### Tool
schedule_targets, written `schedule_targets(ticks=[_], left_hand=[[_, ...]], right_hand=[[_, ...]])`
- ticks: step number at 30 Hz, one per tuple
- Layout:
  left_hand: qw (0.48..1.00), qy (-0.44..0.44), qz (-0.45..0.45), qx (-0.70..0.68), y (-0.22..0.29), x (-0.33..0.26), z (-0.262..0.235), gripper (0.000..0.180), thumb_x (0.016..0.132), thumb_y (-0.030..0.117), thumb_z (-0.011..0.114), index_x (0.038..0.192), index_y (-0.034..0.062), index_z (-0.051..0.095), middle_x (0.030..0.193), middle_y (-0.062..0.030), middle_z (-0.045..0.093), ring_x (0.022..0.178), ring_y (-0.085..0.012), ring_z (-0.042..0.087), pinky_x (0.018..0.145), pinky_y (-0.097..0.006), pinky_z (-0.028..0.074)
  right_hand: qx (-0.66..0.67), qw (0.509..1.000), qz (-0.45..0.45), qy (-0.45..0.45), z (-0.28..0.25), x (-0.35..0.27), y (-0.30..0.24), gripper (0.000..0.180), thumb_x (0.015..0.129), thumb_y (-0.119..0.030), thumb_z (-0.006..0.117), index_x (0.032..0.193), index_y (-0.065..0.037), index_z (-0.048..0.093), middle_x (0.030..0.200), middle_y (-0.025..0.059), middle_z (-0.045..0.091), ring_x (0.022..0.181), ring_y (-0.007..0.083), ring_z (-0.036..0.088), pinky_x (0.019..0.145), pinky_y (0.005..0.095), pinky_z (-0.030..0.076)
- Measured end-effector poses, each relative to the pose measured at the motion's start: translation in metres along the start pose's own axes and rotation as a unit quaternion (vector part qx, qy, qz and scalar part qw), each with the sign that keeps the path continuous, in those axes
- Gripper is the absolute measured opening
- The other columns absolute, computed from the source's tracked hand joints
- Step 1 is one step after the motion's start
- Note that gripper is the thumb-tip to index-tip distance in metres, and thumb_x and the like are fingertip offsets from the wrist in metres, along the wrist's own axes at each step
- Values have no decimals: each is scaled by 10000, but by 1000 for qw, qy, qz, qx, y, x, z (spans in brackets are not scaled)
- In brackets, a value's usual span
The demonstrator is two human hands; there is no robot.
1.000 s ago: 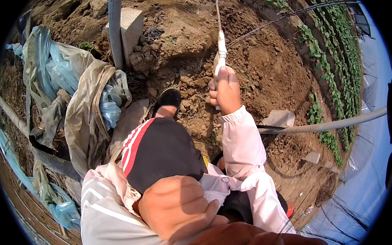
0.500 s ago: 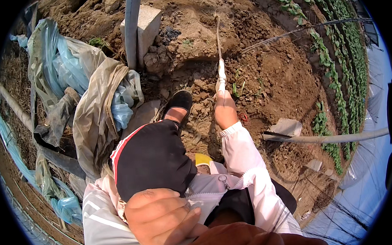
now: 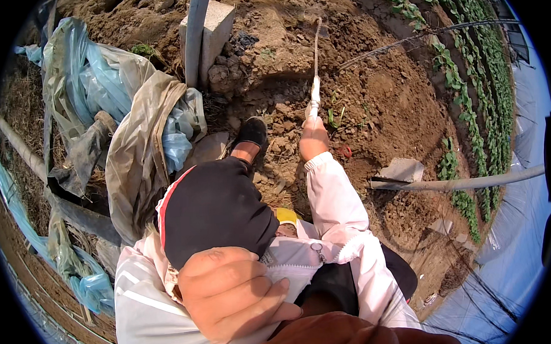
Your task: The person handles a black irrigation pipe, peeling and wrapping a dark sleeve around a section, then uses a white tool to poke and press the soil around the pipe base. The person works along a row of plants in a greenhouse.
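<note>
Out ahead on the brown soil, my right hand (image 3: 314, 138) is closed round the white-wrapped handle (image 3: 314, 98) of a thin-shafted hoe. Its shaft (image 3: 317, 49) points away from me, and a small dark blade (image 3: 324, 31) shows near the far end, against the earth. My left hand (image 3: 231, 292) rests on my bent left leg in black trousers (image 3: 213, 210), fingers loosely laid side by side with nothing visible in them. My left foot in a black shoe (image 3: 251, 132) is planted left of the hoe handle.
Crumpled plastic sheeting (image 3: 141, 152) lies to the left. A concrete block (image 3: 216, 40) stands behind a grey pole (image 3: 196, 41). To the right, another pipe (image 3: 470, 194) extends past a stone slab (image 3: 401, 170); green crop rows (image 3: 476, 110) run beyond it.
The whole view has shifted slightly. The far end of the hoe has swung a little to the right, still in my right hand. My left hand stays on my leg.
</note>
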State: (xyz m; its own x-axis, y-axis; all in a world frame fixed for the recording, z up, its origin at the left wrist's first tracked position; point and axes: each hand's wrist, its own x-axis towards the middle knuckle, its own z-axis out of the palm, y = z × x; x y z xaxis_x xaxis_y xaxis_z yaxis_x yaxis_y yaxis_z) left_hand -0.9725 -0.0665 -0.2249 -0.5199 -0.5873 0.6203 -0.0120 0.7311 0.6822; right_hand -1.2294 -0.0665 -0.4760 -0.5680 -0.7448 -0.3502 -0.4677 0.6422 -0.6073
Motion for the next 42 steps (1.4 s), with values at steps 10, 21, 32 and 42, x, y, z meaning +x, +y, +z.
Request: schedule_targets(ticks=[10,21,32,42], left_hand=[[997,0,-3,79,-14,3,-13,330,532,242,833,725,15,691,620,-24,551,579,-177,581,568,-272,475],[997,11,24,73,-18,2,-7,295,601,249,845,696,18,688,584,-18,554,543,-171,574,539,-264,467],[999,36,-20,30,-8,-3,-2,288,730,201,855,850,9,678,737,-36,591,668,-181,589,599,-296,500],[985,-65,-37,153,2,1,16,350,913,164,594,1217,300,701,998,16,683,896,-142,672,874,-256,508]], right_hand=[[-14,1000,3,-25,2,-35,22,353,1072,-310,393,1079,-6,572,845,250,648,806,457,635,705,532,466],[-8,998,-60,15,-6,-60,25,304,1063,-282,417,1089,-8,545,780,275,626,738,500,611,617,545,448],[-11,999,3,-30,-9,-154,50,287,1060,-267,411,1072,-23,562,806,259,635,778,490,624,659,541,458],[133,990,42,-9,1,28,-9,362,1080,-327,388,1003,-16,556,629,72,536,523,219,545,514,383,423]])
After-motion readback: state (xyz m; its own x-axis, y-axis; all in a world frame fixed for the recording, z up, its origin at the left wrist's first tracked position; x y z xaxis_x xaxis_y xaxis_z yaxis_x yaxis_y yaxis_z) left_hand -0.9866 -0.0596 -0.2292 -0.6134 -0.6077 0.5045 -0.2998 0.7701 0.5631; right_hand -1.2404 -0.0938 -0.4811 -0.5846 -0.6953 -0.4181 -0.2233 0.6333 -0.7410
